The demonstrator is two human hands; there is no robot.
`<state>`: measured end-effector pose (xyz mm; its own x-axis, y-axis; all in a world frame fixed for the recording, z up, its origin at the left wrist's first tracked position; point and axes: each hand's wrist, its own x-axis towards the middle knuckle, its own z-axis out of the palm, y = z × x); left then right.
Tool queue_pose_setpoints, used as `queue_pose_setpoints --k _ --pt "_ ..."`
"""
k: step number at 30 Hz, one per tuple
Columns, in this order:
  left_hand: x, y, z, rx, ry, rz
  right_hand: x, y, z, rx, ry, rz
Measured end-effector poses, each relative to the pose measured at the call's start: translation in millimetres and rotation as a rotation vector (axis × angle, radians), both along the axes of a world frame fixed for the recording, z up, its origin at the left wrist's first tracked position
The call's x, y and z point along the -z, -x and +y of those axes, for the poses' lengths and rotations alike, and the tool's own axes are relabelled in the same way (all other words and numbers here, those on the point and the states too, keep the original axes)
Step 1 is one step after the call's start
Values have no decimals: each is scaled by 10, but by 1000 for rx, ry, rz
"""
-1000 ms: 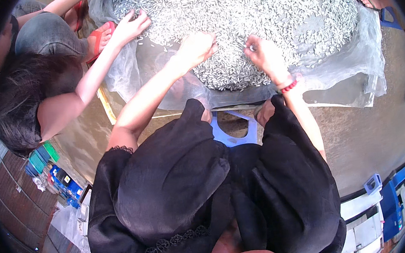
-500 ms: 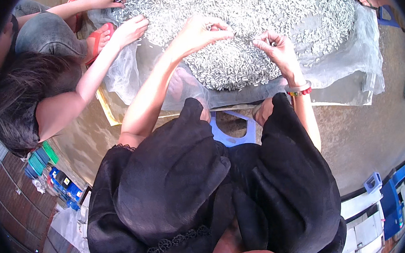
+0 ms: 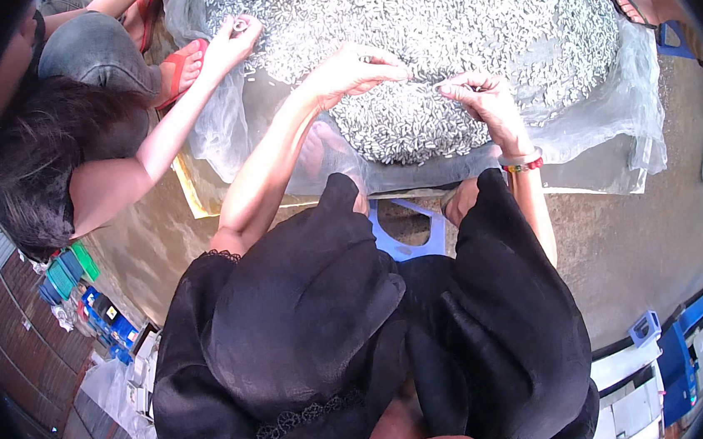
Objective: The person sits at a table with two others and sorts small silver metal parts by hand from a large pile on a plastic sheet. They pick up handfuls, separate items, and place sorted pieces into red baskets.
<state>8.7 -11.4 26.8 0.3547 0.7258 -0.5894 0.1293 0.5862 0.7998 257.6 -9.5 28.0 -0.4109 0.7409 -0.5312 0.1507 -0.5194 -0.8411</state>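
Note:
A broad heap of small, pale, oblong pieces with dark marks (image 3: pixel 410 122) lies before me on thin translucent netting (image 3: pixel 588 149). Over the heap my left hand (image 3: pixel 353 73) has its thumb and fingertips pressed together. Facing it across a small gap, my right hand (image 3: pixel 485 99) also pinches at the fingertips, with a beaded bracelet (image 3: pixel 522 163) on its wrist. Whatever sits in either pinch is too small to make out. At the left, a co-worker's hand (image 3: pixel 240 41) with curled fingers is over the heap's edge.
Between my knees shows a blue plastic stool (image 3: pixel 408 244). The co-worker crouches close on my left, a foot in a red sandal (image 3: pixel 182 71) beside the netting. Another person's foot in a black sandal (image 3: pixel 632 4) stands at the far right. Blue and white containers (image 3: pixel 678 366) stand behind at right.
My left hand has shifted slightly down, and its fingers have straightened. My right-hand fingers have closed together more. The co-worker's nearer hand has lifted and curled; their farther hand has left the view.

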Motion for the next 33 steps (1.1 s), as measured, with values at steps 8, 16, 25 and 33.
queue_pose_setpoints --k 8,16,25,33 --pt "-133 -70 25 -95 113 -350 144 -1 -24 66 265 697" --pt "-306 -237 23 -99 85 -342 129 231 -135 171 524 739" --pt "-291 -490 -195 -316 -405 41 80 269 -205 208 622 844" --pt "-210 -640 -373 -475 -602 150 -71 354 -291 259 730 1098"
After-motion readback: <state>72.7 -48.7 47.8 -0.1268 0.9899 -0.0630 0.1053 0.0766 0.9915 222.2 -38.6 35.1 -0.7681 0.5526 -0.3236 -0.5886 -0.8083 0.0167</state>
